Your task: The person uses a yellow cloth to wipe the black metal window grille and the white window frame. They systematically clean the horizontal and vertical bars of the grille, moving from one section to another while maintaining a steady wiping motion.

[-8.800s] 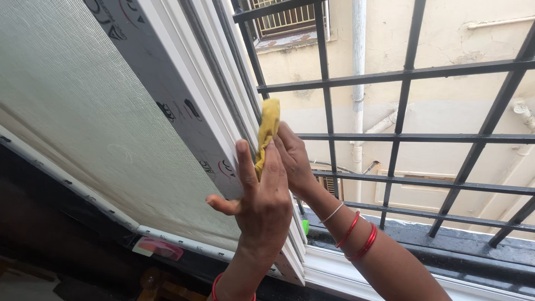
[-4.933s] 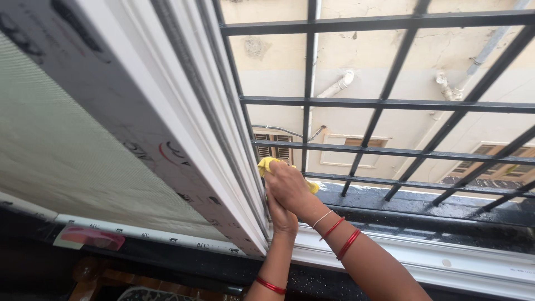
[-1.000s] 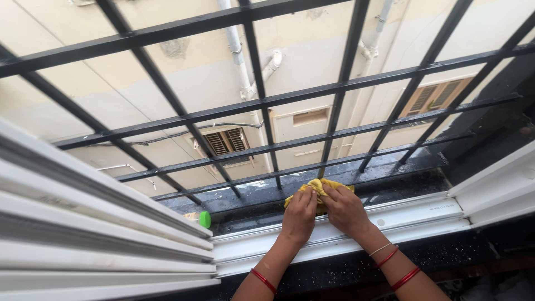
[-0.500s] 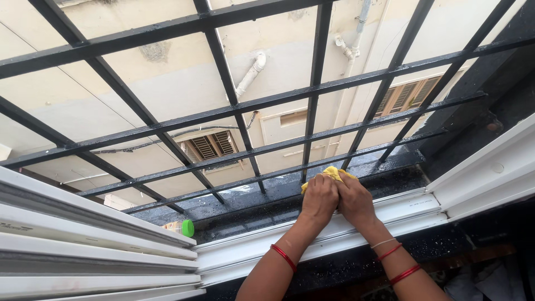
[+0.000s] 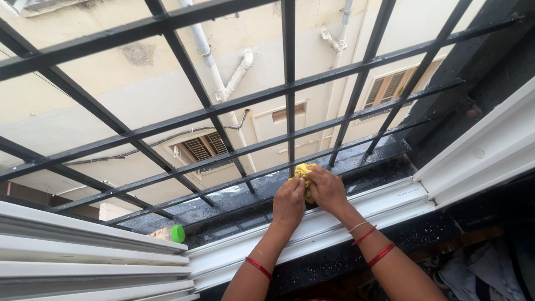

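While gripping the yellow cloth (image 5: 304,174), both hands' fingers (image 5: 326,179) have shifted along the sill (image 5: 384,167).

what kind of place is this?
Likely a home window high up in an apartment block: white sliding window frame, black metal grille bars, and a facing beige wall with drainpipes.

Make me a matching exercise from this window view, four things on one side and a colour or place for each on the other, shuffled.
Things:
1. cloth
2. window grille
3. bottle cap
4. bangles

Descriptions:
A. green, on the dark ledge by the frame
B. red, on the right wrist
C. yellow, bunched under both hands
D. black bars over the opening

Pairs: 1-C, 2-D, 3-A, 4-B
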